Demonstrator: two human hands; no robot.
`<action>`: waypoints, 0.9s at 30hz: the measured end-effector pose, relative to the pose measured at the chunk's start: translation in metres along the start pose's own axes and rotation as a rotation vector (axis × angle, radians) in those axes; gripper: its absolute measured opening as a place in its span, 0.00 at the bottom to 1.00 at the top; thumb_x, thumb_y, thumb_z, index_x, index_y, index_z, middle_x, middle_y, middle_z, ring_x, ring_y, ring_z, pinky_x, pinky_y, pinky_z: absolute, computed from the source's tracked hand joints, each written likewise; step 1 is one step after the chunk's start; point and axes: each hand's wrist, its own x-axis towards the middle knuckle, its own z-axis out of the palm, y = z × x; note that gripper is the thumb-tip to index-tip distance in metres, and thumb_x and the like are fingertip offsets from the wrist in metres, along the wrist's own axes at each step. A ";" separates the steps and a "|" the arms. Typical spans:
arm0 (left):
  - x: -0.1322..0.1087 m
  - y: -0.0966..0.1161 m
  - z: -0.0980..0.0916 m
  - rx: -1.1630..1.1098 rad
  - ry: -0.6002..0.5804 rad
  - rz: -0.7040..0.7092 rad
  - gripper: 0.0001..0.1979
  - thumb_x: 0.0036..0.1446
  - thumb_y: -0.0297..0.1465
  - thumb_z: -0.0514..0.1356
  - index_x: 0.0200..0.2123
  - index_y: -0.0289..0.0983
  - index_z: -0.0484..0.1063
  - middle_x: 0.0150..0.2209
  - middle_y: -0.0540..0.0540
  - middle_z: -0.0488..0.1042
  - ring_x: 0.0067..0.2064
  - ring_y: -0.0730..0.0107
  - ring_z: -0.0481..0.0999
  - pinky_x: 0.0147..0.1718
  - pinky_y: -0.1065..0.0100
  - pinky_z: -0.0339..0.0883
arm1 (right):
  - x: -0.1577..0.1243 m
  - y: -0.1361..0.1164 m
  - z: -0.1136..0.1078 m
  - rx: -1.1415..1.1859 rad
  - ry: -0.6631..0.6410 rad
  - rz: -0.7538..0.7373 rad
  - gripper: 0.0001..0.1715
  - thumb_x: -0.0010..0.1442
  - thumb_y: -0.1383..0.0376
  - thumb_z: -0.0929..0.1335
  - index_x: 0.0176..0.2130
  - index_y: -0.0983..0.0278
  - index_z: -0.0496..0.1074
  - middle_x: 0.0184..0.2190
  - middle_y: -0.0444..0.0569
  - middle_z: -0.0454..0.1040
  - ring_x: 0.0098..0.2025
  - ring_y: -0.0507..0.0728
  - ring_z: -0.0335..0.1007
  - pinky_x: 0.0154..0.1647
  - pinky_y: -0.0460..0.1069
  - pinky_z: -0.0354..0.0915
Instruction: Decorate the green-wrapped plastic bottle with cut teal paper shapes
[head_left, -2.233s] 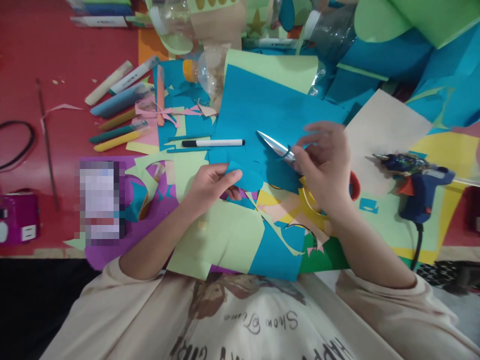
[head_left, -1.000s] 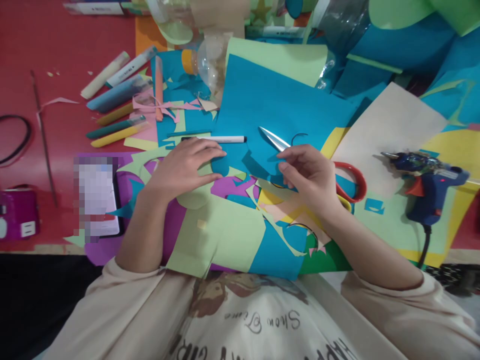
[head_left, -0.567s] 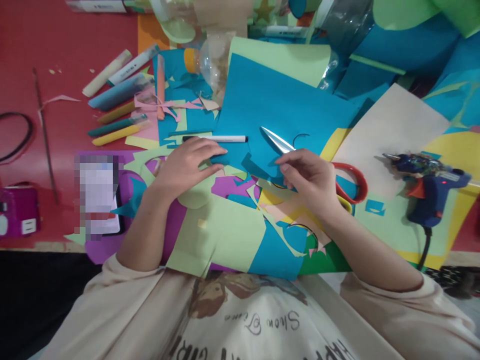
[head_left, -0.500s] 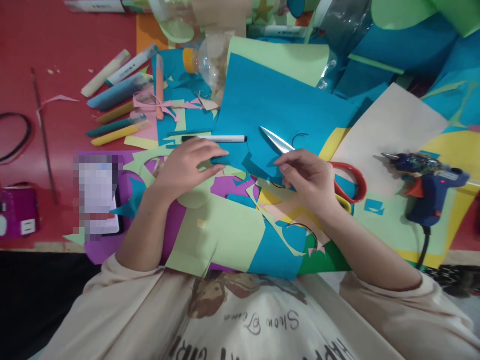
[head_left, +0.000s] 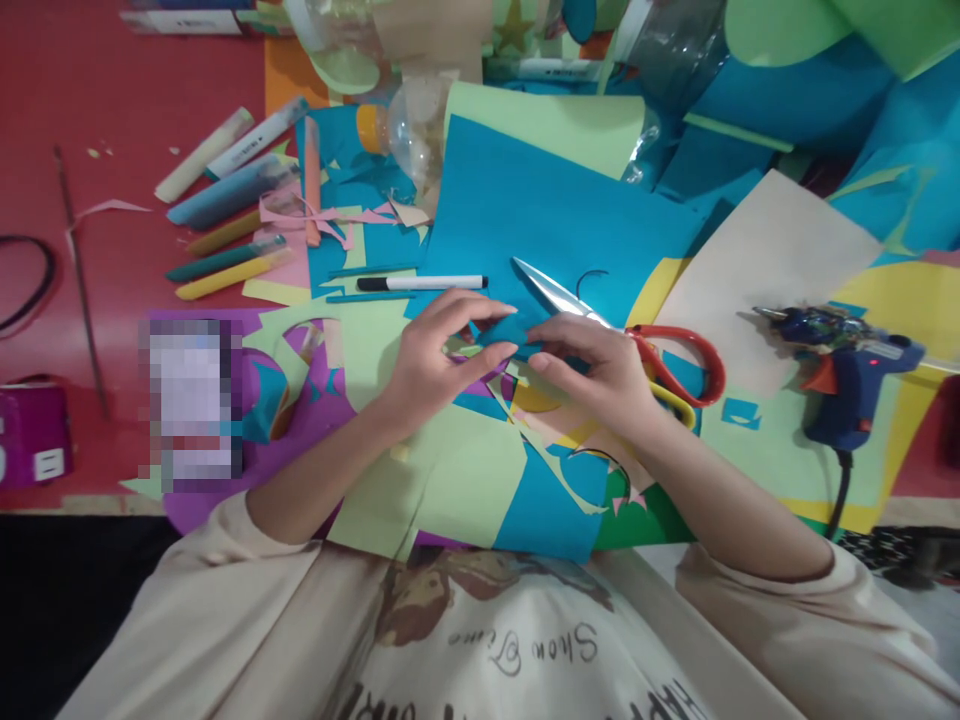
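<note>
One small blue paper piece (head_left: 504, 329), fingertip-pinched between left hand (head_left: 431, 350) and right hand (head_left: 604, 370), could crease if either grip presses unevenly, with silver-bladed, red-and-yellow-handled scissors (head_left: 570, 300) lying just beyond the right hand.

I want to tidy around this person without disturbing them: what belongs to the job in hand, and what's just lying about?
In use, it seems:
blue paper piece, held between left hand and right hand
scissors, probably, lying beside the right hand

Apparently lying about:
black-capped marker, unheld
glue gun, though its red light is lit
orange-capped bottle
black cord
</note>
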 end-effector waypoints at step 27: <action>-0.003 -0.021 -0.001 -0.220 0.197 0.160 0.17 0.58 0.37 0.63 0.50 0.40 0.72 0.37 0.48 0.77 0.36 0.75 0.76 0.35 0.75 0.72 | -0.002 0.003 0.000 0.252 0.157 0.087 0.06 0.60 0.63 0.68 0.31 0.62 0.70 0.23 0.41 0.69 0.21 0.49 0.68 0.23 0.45 0.66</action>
